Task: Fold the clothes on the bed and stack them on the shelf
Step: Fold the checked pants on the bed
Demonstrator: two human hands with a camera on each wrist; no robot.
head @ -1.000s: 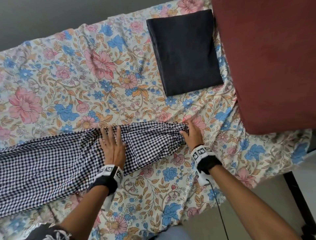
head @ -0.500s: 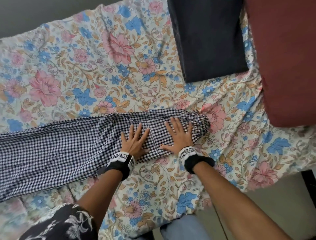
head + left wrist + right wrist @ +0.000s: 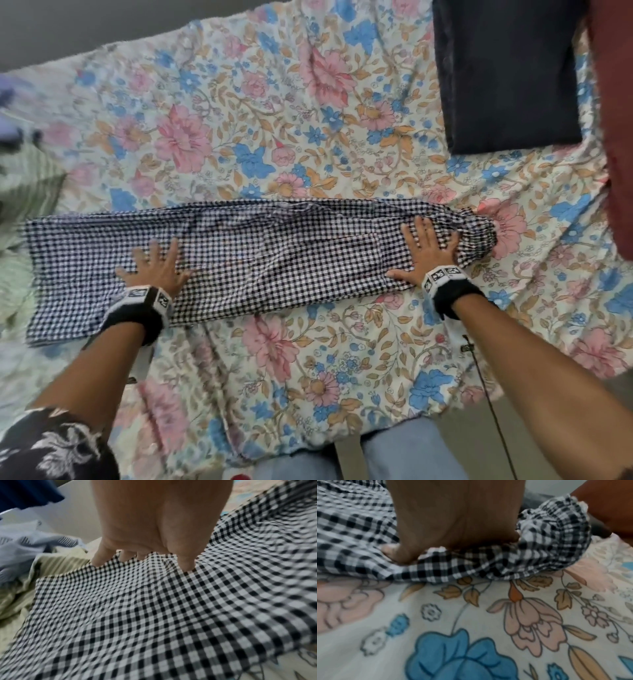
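Two flat palms press the trousers (image 3: 260, 253) across the near bed (image 3: 274, 102): left hand (image 3: 156, 265) left, right hand (image 3: 428, 251) by the bunched waistband, nothing grasped. Risk: uneven strokes re-crease the fabric.

The folded dark navy garment (image 3: 507, 75) is getting cut off by the top edge of the head view, and the maroon pillow (image 3: 616, 113) is running off the right edge. The pile of clothes (image 3: 20, 164) at the far left is blurring out, so I can't tell what's in there. In the right wrist view the right hand (image 3: 453, 520) is hiding its own fingertips against the checkered pants (image 3: 488, 566).
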